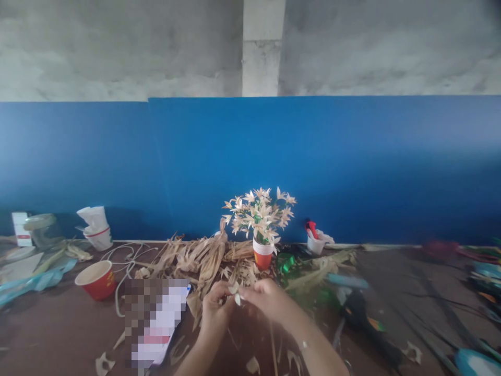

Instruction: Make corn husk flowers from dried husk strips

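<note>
Between the fingertips of both hands is a small pale husk flower (236, 293) with pointed petals. My left hand (217, 307) pinches it from the left, fingers curled. From the other side, my right hand (269, 298) has its thumb and finger closed on it. Just beyond the hands stands a red and white paper cup (262, 256) holding a bunch of similar cream flowers (261, 214) on green stems. Dried corn husks (203, 258) lie heaped to the left of that cup.
A phone (166, 324), partly blurred out, lies left of my hands, near a red paper bowl (96, 280) and a white cable (127, 261). Green ribbon (288, 264), a black tool (362, 318) and husk scraps (253, 365) lie about. A blue partition (313, 156) closes off the back.
</note>
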Available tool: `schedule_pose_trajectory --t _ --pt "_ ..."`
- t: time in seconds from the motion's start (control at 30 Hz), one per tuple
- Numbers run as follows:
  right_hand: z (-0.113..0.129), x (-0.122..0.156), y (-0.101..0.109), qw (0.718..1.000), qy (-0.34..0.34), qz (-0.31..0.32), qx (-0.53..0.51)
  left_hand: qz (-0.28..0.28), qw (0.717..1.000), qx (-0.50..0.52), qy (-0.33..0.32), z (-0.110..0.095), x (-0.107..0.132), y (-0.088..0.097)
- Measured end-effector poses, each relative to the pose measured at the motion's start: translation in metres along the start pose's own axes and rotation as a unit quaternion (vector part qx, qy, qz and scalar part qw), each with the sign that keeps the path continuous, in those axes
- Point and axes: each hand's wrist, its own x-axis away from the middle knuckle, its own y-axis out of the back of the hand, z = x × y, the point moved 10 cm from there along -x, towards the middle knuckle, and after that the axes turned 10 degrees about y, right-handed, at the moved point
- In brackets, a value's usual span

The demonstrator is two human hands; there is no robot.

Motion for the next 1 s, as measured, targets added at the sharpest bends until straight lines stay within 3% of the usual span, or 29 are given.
schedule_pose_trajectory --t 0.17,0.27,0.53,0.8,1.0 --pt "-0.005 -0.007 0.012 0.998 0.028 -0.056 0.004 0.055 0.982 0.079 0.165 0.054 -0.004 -0.016" --pt "-0.001 -0.012 0.015 0.994 0.074 -0.081 0.001 0.076 0.971 0.103 0.201 0.068 -0.004 -0.023" --pt "-0.009 -0.017 0.014 0.992 0.08 -0.097 -0.032 0.09 0.972 0.107 0.188 0.064 -0.003 -0.027" --pt "-0.003 -0.017 0.023 0.985 0.1 -0.141 0.018 0.1 0.981 0.066 0.152 0.058 -0.001 -0.028" --pt "-0.013 -0.019 0.014 0.984 0.064 -0.146 -0.084 0.088 0.983 0.066 0.146 0.053 -0.002 -0.025"
